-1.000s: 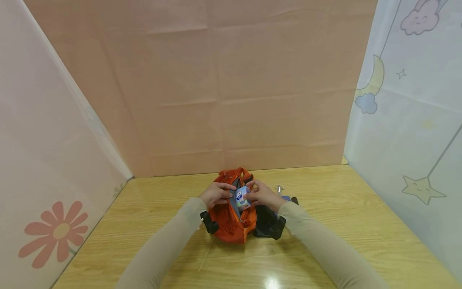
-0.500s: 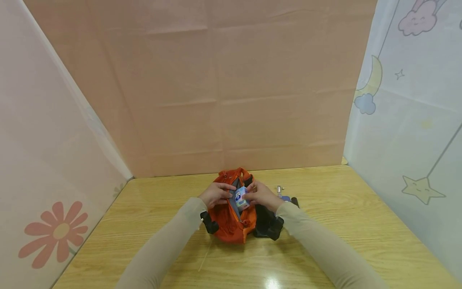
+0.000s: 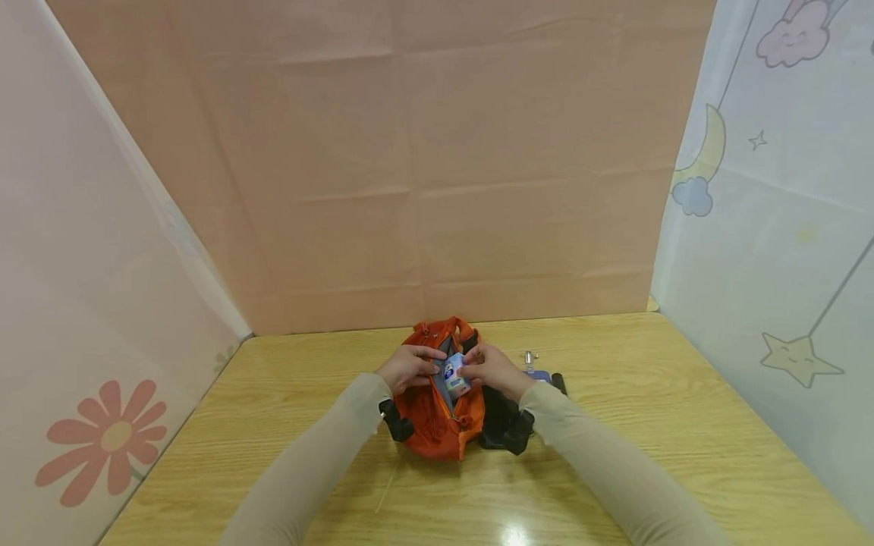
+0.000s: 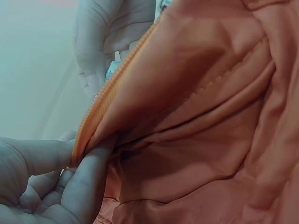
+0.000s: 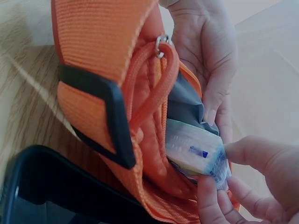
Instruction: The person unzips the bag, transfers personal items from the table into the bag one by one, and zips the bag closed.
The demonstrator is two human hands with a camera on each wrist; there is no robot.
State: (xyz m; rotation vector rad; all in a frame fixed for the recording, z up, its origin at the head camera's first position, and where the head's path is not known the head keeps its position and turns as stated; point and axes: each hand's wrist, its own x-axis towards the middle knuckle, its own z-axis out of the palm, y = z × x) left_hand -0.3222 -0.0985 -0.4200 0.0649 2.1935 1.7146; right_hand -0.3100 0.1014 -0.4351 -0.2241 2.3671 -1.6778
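An orange zippered bag (image 3: 437, 436) lies on the table, its grey-lined mouth spread apart. My left hand (image 3: 407, 368) pinches the zipper edge (image 4: 88, 119) of that mouth between thumb and fingers, as the left wrist view shows. In my right hand (image 3: 497, 370) I hold a small plastic-wrapped pack of tissues (image 5: 194, 149), white and blue. Its far end sits inside the opening, against the grey lining (image 5: 182, 102); the near end is between my right thumb and fingers. How deep the pack reaches is hidden by the bag.
Right of the bag lies a black glossy object (image 5: 28, 172), partly under my right wrist. Behind that wrist are a blue item (image 3: 541, 375) with a metal clip (image 3: 529, 358) and a short black piece (image 3: 558, 383). An orange strap with a black buckle (image 5: 114, 121) hangs at the bag's side.
The pack of tissues has shifted slightly left, towards the bag's opening, with my right hand. My left hand keeps its place on the zipper edge.
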